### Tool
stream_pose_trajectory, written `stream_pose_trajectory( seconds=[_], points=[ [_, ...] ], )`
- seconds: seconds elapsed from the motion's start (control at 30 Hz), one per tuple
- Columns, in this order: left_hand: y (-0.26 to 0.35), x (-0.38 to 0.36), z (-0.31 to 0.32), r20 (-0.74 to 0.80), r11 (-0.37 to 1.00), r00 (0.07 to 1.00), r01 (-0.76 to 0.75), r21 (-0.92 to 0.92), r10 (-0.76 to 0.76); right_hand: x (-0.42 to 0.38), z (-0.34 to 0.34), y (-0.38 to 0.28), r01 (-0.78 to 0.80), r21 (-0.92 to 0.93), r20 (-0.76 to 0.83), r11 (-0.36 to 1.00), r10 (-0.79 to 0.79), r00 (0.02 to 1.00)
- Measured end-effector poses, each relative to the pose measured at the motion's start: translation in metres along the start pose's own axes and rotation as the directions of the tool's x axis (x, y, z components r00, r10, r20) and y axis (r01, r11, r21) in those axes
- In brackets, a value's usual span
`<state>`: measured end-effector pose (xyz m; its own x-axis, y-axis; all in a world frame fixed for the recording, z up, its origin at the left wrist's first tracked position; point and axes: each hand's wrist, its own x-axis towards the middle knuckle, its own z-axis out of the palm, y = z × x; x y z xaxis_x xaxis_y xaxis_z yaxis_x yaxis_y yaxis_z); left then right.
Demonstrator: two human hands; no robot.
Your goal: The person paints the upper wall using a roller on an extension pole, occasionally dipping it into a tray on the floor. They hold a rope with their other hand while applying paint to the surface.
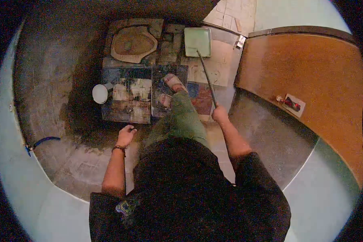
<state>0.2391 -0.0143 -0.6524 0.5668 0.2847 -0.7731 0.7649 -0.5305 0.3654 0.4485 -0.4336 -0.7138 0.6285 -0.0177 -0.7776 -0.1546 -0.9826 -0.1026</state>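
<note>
My right hand (220, 114) is wrapped around the near end of a long, thin dark pole (207, 76). The pole's far end reaches into a pale green rectangular tray (198, 35) on the floor, and I cannot make out what is fitted to its tip. My left hand (126, 136) hangs low on the left with its fingers curled. A small dark thing shows at its fingertips, too small to name. Ahead of that hand stands a white bucket (100, 94).
Stained sheets (133, 111) cover the floor around my sandalled feet (174, 82). Beyond them is a tan pan-shaped form (133, 42). A brown door (302, 64) with a lock plate (293, 105) stands right. A blue hose (46, 140) sticks out from the left wall.
</note>
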Motion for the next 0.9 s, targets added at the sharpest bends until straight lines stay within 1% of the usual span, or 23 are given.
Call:
stream_pose_trajectory(
  seconds=[0.03,0.1,0.17,0.2,0.27,0.3,0.37,0.4,0.47,0.5,0.57,0.6,0.67,0.7,0.77,0.8,0.87,0.9],
  points=[
    [-0.009,0.002,0.003,-0.019,0.999,0.999,-0.025,0.028,0.026,0.004,-0.002,-0.006,0.01,0.013,-0.009,1.0,-0.01,1.0],
    [-0.001,-0.001,-0.002,-0.037,0.997,0.998,-0.051,0.058,0.053,0.009,-0.006,-0.016,0.028,0.043,-0.028,0.999,-0.027,0.999],
    [0.016,-0.004,-0.013,-0.021,0.999,0.999,-0.043,-0.025,0.042,0.011,-0.01,-0.026,0.05,0.076,-0.054,0.996,-0.046,0.997],
    [0.025,-0.006,-0.018,-0.027,0.999,0.999,-0.044,-0.027,0.044,0.006,-0.005,-0.025,0.056,0.075,-0.058,0.996,-0.052,0.997],
    [0.039,-0.007,-0.025,-0.038,0.994,0.999,-0.021,-0.108,0.017,-0.016,0.004,-0.021,0.152,0.02,-0.012,0.988,-0.152,0.988],
    [0.038,-0.005,-0.025,-0.044,0.993,0.999,-0.023,-0.114,0.018,-0.018,0.004,-0.023,0.157,0.015,-0.016,0.988,-0.156,0.988],
    [0.035,0.0,-0.022,-0.054,0.994,0.998,0.013,-0.109,-0.019,-0.019,0.001,-0.031,0.115,-0.016,0.003,0.993,-0.115,0.993],
    [0.032,0.002,-0.018,-0.056,0.994,0.998,0.016,-0.111,-0.022,-0.004,0.004,-0.029,0.119,-0.018,0.005,0.993,-0.119,0.993],
    [0.023,-0.001,-0.008,-0.19,0.979,0.973,-0.155,-0.13,0.129,0.038,0.007,-0.028,-0.001,0.147,-0.03,0.989,0.006,1.0],
    [0.016,0.0,-0.002,-0.193,0.98,0.973,-0.152,-0.131,0.126,0.05,0.0,-0.032,0.003,0.146,-0.028,0.989,0.001,1.0],
    [0.002,0.0,0.005,-0.099,0.995,0.994,-0.049,-0.091,0.04,0.066,-0.013,-0.038,0.015,0.197,-0.078,0.98,0.0,0.997],
    [0.006,-0.003,-0.001,-0.109,0.995,0.993,-0.055,-0.087,0.045,0.076,-0.017,-0.037,0.023,0.203,-0.086,0.979,-0.006,0.996],
    [0.013,-0.018,-0.003,-0.057,0.989,0.996,0.054,-0.138,-0.063,0.087,-0.026,-0.03,0.102,-0.062,-0.071,0.993,-0.106,0.992],
    [0.014,-0.021,-0.004,-0.075,0.993,0.997,0.021,-0.112,-0.029,0.091,-0.028,-0.031,0.102,-0.061,-0.07,0.993,-0.106,0.992],
    [0.01,-0.027,-0.003,-0.088,0.993,0.995,0.025,-0.12,-0.036,0.098,-0.035,-0.037,0.221,-0.25,-0.015,0.943,-0.232,0.973],
    [0.007,-0.027,-0.002,-0.097,0.991,0.994,0.029,-0.127,-0.042,0.1,-0.038,-0.045,0.227,-0.249,-0.011,0.942,-0.237,0.972],
    [0.002,-0.027,0.003,-0.091,0.989,0.993,0.07,-0.129,-0.082,0.099,-0.039,-0.054,0.201,-0.03,-0.115,0.979,-0.203,0.972],
    [0.002,-0.027,0.002,-0.085,0.987,0.99,0.1,-0.129,-0.112,0.106,-0.027,-0.045,0.201,-0.028,-0.111,0.979,-0.203,0.973]
  ],
)
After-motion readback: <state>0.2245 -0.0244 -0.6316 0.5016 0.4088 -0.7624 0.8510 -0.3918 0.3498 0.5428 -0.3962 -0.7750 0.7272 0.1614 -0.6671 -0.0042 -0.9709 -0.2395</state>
